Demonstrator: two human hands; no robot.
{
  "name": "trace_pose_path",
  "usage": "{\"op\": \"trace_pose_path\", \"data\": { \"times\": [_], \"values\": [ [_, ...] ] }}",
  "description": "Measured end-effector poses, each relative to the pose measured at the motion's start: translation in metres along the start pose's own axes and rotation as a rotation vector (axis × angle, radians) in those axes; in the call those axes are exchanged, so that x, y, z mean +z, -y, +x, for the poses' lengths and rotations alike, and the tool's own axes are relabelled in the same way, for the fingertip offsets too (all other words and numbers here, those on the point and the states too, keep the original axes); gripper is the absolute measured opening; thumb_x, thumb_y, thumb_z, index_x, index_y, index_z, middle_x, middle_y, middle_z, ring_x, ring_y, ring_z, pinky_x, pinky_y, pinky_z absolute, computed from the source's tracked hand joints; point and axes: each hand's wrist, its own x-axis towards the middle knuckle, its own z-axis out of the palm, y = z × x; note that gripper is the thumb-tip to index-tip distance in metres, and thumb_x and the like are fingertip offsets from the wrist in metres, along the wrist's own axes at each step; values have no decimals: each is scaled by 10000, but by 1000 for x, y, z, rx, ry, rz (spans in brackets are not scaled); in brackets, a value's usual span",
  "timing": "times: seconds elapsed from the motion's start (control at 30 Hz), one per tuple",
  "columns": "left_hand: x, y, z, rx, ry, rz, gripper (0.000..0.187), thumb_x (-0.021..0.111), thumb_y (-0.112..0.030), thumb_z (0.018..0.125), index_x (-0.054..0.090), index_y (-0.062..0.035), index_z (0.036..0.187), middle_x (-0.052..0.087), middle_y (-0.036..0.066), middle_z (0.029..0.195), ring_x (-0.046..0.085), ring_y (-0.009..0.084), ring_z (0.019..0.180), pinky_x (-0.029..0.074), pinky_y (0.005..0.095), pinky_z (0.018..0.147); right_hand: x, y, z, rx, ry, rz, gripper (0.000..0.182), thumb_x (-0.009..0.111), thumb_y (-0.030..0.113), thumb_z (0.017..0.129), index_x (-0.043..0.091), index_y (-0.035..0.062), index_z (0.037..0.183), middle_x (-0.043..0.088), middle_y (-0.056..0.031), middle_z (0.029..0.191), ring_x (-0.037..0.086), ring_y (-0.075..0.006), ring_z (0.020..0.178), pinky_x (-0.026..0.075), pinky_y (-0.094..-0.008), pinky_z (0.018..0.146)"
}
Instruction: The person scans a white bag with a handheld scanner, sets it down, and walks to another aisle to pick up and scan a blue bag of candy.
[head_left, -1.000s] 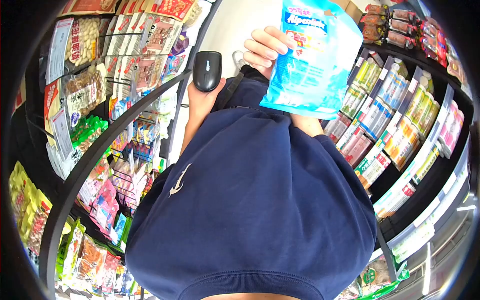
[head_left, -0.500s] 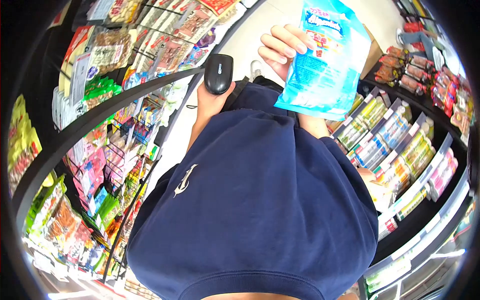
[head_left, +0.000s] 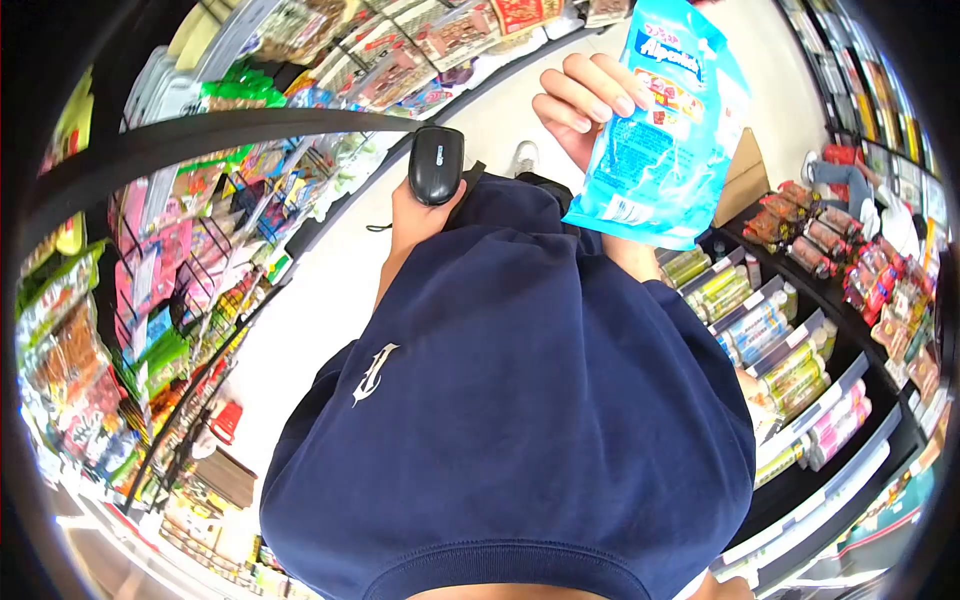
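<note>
In the head view my left hand [head_left: 415,222] is closed round the lower end of a rounded black device [head_left: 437,165]. A dark curved band [head_left: 200,135] runs to that device from the left edge. My right hand [head_left: 585,95] grips the left side of a bright blue snack bag [head_left: 665,140] with a pink and white logo. The bag stands upright, above and right of my dark blue sweatshirt [head_left: 530,380], and hides part of that hand and wrist.
Racks of packaged snacks [head_left: 180,260] line the left. On the right, a dark shelf [head_left: 830,280] holds rolls and red packages. Near a cardboard box [head_left: 742,175], a person [head_left: 845,185] in blue trousers is low down at the right. A white shoe [head_left: 525,158] shows ahead.
The view has turned, so the racks and shelves appear shifted. The bag sits slightly further right and is tilted a little differently, still in my right hand. My left hand keeps the black device.
</note>
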Motion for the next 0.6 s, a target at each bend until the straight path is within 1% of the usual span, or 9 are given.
{"op": "trace_pose_path", "data": {
  "times": [0.1, 0.17, 0.2, 0.27, 0.3, 0.4, 0.5, 0.57, 0.6],
  "values": [
    [-10, 11, -9, -2, -55, -14, 339, 806, -181, 762, 654, 30, 980, 714, 132, 895, 681, 185, 825, 516, 316, 760, -12, -21, 11, 54, 21, 73, 278, 602, 160, 915, 562, 198, 643, 523, 65, 705, 473, -79, 727, 361, -228, 674],
    [-16, 15, -14, 65, -87, -15, 345, 809, -188, 759, 653, 30, 975, 716, 135, 889, 688, 195, 811, 521, 316, 749, -19, -33, 18, 100, 50, 122, 274, 596, 157, 917, 569, 190, 646, 529, 59, 709, 479, -86, 734, 365, -233, 681],
    [-18, 19, -16, 57, -114, -20, 345, 809, -188, 759, 653, 30, 975, 716, 135, 889, 688, 195, 811, 521, 316, 749, -19, -39, 21, 118, 17, 141, 269, 600, 156, 914, 573, 186, 648, 531, 56, 712, 483, -89, 737, 366, -235, 682],
    [-20, 25, -21, 108, -174, -63, 347, 815, -191, 753, 655, 22, 976, 716, 138, 883, 692, 204, 799, 524, 317, 738, -20, -46, 25, 163, -23, 166, 256, 609, 157, 907, 586, 176, 653, 533, 53, 715, 490, -94, 746, 369, -236, 684],
    [-22, 26, -24, 100, -198, -67, 347, 815, -191, 753, 655, 22, 976, 716, 138, 883, 692, 204, 799, 524, 317, 738, -23, -50, 28, 184, -23, 181, 256, 609, 157, 907, 586, 176, 653, 533, 53, 715, 490, -94, 746, 369, -236, 684],
    [-25, 23, -28, 36, -261, -39, 334, 817, -193, 761, 667, 12, 977, 704, 96, 868, 648, 164, 781, 500, 308, 730, -29, -57, 35, 228, -37, 207, 255, 609, 162, 908, 589, 175, 654, 531, 54, 712, 490, -94, 748, 372, -236, 686],
    [-23, 20, -31, 21, -294, -54, 325, 816, -186, 761, 667, 11, 974, 703, 99, 863, 649, 169, 773, 502, 311, 727, -31, -58, 42, 274, -34, 233, 255, 606, 165, 911, 591, 173, 657, 529, 55, 712, 491, -94, 753, 374, -234, 688],
    [-20, 23, -33, 13, -326, -49, 358, 818, -190, 747, 653, 10, 994, 712, 141, 888, 691, 218, 808, 521, 323, 742, -30, -58, 45, 303, -59, 238, 249, 610, 169, 910, 595, 172, 662, 529, 56, 714, 491, -93, 757, 377, -232, 689],
    [-20, 21, -34, 9, -328, -54, 358, 818, -190, 747, 653, 10, 994, 712, 141, 888, 691, 218, 808, 521, 323, 742, -31, -58, 46, 307, -64, 239, 249, 610, 169, 910, 595, 172, 662, 529, 56, 714, 491, -93, 757, 377, -232, 689]
  ]
}}
